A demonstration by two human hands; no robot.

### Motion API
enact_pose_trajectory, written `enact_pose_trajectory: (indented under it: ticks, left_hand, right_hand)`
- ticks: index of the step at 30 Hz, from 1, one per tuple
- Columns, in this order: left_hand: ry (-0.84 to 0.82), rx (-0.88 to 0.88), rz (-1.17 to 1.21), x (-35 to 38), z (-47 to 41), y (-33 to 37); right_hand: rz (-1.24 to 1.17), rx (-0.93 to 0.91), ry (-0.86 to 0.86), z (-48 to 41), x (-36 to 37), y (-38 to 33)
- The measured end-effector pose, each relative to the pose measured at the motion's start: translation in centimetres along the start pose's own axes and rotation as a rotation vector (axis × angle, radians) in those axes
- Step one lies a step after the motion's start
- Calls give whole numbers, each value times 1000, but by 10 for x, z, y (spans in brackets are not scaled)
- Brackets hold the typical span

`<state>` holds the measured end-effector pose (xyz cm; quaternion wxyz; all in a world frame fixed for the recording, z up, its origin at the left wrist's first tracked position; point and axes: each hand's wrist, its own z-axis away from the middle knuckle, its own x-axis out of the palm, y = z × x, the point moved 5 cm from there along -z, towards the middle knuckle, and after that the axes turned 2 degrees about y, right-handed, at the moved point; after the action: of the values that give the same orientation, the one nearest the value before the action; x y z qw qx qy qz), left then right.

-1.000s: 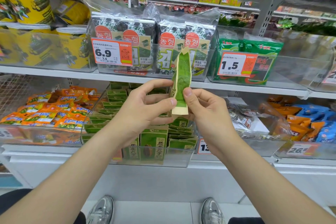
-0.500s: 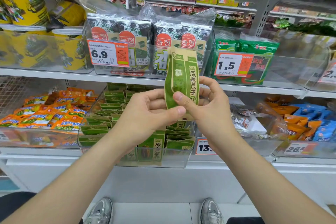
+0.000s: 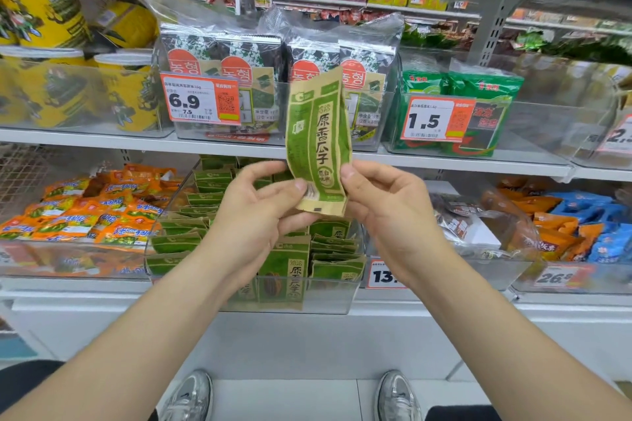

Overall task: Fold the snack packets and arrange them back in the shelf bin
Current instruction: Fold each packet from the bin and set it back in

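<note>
Whereas the packet (image 3: 318, 140) had shown only a narrow edge a second earlier, it presented its printed green face at the moment of inspection. It stood upright, leaning slightly, with its long sides curled back. It was held in the air above the bin (image 3: 335, 297) and did not touch it.

The left hand (image 3: 260, 212) pinched the packet's lower left edge between thumb and fingers. The right hand (image 3: 386, 212) pinched the lower right edge likewise. Both hands gripped the bottom end, and the top end stood free.

Judgement: the packet had been turned face-on and partly opened. The lengthwise fold was not pressed flat, so folding was in hand and placement had not begun.

The bin held further green packets (image 3: 178, 243), some upright at the front wall and others in rows behind. Orange packs (image 3: 85, 212) lay in the next bin to the left. On the shelf (image 3: 102, 140) above stood seaweed packs (image 3: 239, 79) behind a price tag (image 3: 200, 102).

Risk noted: the curled sides may spring open unless creased firmly before the packet goes in.
</note>
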<state>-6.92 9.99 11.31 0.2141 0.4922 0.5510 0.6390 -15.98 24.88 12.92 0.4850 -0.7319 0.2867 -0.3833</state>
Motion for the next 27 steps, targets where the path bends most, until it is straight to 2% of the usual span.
enact_pose_trajectory:
  ticks: [3,6,11,17,23,27]
  left_hand:
    - [69,173,-311,-1,2,8]
    - [-30,158,-417,9,7,4]
    - [-168,28,-288,15,7,-4]
    - [-194,-46,-152,12,4,-9]
    - [-125,-41,-200,9,1,-8]
    - [-43,-7,-118,7,0,-3]
  right_hand:
    - [228,-122,152,2,-6,-6]
    - [291,-163,152,9,0,-10]
    - [177,-66,102,11,5,-4]
    - [159,-56,124,9,1,-5]
    - [273,-93,137,8,-4,-8]
    - [423,-127,-9,10,5,-8]
